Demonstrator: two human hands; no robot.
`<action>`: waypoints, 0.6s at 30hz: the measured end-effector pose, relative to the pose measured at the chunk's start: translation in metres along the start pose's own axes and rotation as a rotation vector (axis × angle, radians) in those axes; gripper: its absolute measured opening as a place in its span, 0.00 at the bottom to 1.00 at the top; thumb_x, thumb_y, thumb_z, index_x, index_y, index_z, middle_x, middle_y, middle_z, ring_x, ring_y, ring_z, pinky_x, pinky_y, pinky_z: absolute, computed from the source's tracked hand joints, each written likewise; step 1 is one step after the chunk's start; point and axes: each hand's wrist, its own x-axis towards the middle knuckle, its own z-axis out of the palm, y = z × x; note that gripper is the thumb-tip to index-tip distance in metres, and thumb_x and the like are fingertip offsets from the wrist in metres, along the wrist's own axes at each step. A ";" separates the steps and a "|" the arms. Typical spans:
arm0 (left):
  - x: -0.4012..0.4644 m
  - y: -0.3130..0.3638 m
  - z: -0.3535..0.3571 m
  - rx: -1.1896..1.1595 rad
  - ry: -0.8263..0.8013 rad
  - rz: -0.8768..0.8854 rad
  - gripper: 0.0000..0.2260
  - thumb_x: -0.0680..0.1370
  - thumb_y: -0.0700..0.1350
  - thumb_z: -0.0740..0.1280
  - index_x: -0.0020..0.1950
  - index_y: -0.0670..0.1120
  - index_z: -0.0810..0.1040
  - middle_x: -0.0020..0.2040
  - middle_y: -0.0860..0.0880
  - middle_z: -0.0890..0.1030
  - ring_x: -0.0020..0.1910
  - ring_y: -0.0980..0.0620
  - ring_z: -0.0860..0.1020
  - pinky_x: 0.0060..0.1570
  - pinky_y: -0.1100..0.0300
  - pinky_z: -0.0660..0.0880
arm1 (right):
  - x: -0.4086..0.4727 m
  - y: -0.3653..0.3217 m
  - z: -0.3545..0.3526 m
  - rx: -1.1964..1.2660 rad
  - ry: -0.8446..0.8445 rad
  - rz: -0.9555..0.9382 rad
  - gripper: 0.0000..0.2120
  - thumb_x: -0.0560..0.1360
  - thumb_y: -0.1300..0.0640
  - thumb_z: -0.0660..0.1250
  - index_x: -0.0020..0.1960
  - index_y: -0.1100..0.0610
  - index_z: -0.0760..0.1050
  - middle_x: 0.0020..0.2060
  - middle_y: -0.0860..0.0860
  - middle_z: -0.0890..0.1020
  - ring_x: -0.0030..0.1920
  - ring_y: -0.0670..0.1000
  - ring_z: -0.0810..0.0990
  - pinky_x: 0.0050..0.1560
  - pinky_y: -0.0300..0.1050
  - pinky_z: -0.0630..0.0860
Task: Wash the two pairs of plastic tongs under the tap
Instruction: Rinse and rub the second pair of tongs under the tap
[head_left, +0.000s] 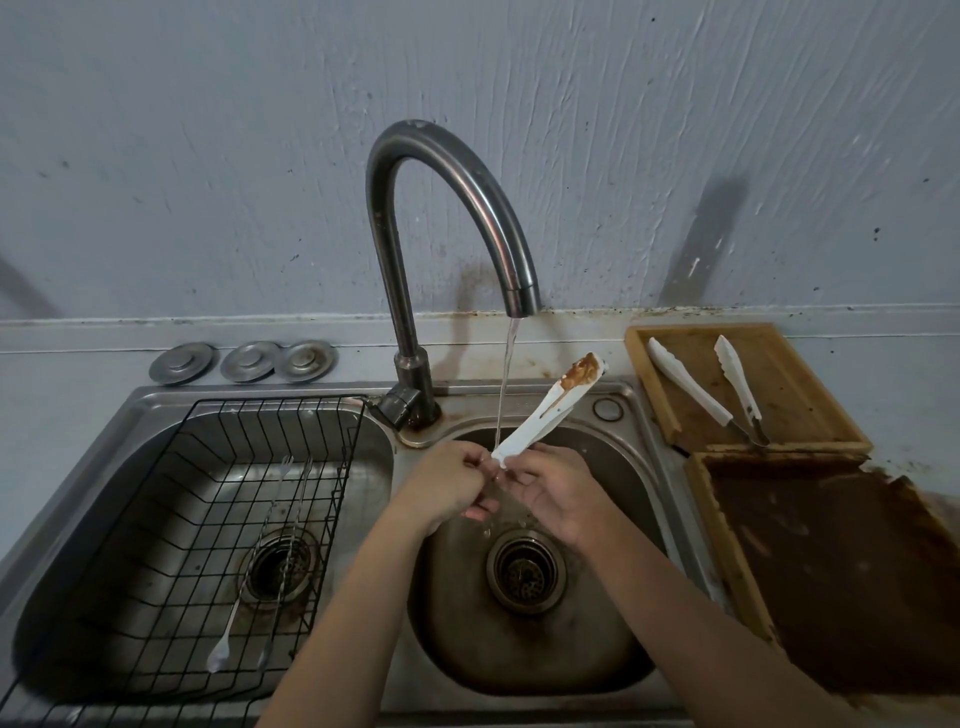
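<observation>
Both my hands hold one pair of white plastic tongs (540, 418) over the right sink basin (613, 467). My left hand (447, 486) and my right hand (550, 486) pinch its lower end, and its tip points up and to the right with brown sauce smeared on it. Water runs from the curved metal tap (452, 171) in a thin stream (506, 379) onto the tongs near my fingers. A second pair of white tongs (701, 389) lies spread apart on a wooden tray (795, 395) to the right of the sink.
A black wire rack (156, 519) sits in the left basin with long thin metal utensils (260, 561) lying in it. Three metal sink plugs (244, 361) rest on the ledge behind. A second, darker wooden tray (831, 571) lies at the near right.
</observation>
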 end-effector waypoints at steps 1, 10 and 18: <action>0.000 0.000 0.000 0.006 0.004 0.007 0.13 0.80 0.40 0.59 0.36 0.46 0.74 0.32 0.49 0.76 0.30 0.54 0.79 0.28 0.67 0.76 | 0.001 0.000 0.000 0.008 0.015 0.000 0.11 0.72 0.74 0.62 0.53 0.72 0.72 0.40 0.63 0.80 0.37 0.54 0.81 0.34 0.40 0.79; 0.001 -0.001 -0.001 0.094 0.006 0.053 0.11 0.79 0.39 0.61 0.38 0.45 0.77 0.36 0.44 0.80 0.31 0.53 0.79 0.31 0.65 0.77 | 0.001 0.001 0.000 0.067 -0.007 0.017 0.06 0.74 0.65 0.65 0.49 0.66 0.74 0.39 0.60 0.78 0.39 0.53 0.80 0.36 0.41 0.79; 0.000 -0.005 0.007 -0.174 0.211 0.318 0.08 0.70 0.35 0.73 0.47 0.43 0.80 0.32 0.53 0.82 0.28 0.59 0.79 0.33 0.68 0.77 | 0.016 -0.008 0.008 0.350 0.219 0.002 0.11 0.78 0.58 0.60 0.52 0.66 0.70 0.40 0.62 0.78 0.38 0.55 0.79 0.30 0.47 0.79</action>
